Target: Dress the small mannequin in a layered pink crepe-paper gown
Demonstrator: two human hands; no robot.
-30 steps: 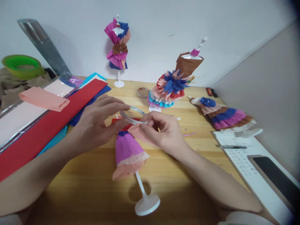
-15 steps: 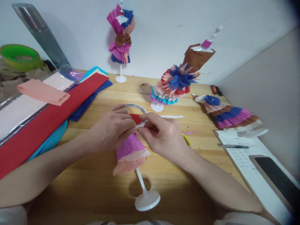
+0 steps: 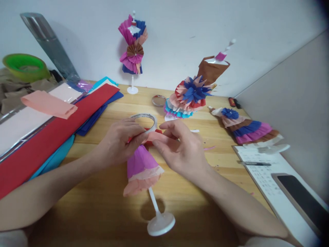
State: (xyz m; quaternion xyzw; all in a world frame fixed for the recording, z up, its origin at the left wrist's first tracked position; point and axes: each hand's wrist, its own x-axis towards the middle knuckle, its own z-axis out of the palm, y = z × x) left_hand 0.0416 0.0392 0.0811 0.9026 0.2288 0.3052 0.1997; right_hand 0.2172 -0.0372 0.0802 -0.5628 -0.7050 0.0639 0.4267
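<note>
My left hand (image 3: 119, 140) is closed on a roll of tape (image 3: 154, 120), whose ring stands out past the fingertips. My right hand (image 3: 185, 147) faces it, fingers curled around one end of a pale pink strip (image 3: 157, 136) that spans between the hands; its material I cannot make out. Behind the strip shows a piece of red paper (image 3: 149, 130). Just below the hands, a small white dress stand (image 3: 161, 223) leans, wearing a purple, white and peach crepe paper skirt (image 3: 142, 166). My hands hide its upper part.
Folded crepe paper (image 3: 64, 127) in several colours lies left, near a green tape roll (image 3: 25, 67) and a bottle (image 3: 51, 44). Dressed stands (image 3: 135, 51) (image 3: 196, 91) rise at the back. Right are a paper dress (image 3: 254, 128), a pen (image 3: 257, 164) and a phone (image 3: 298, 195).
My right hand has shifted slightly right, away from the left hand, and the pale strip now shows between them. The tape roll has moved slightly left. The camera view has tilted up slightly.
</note>
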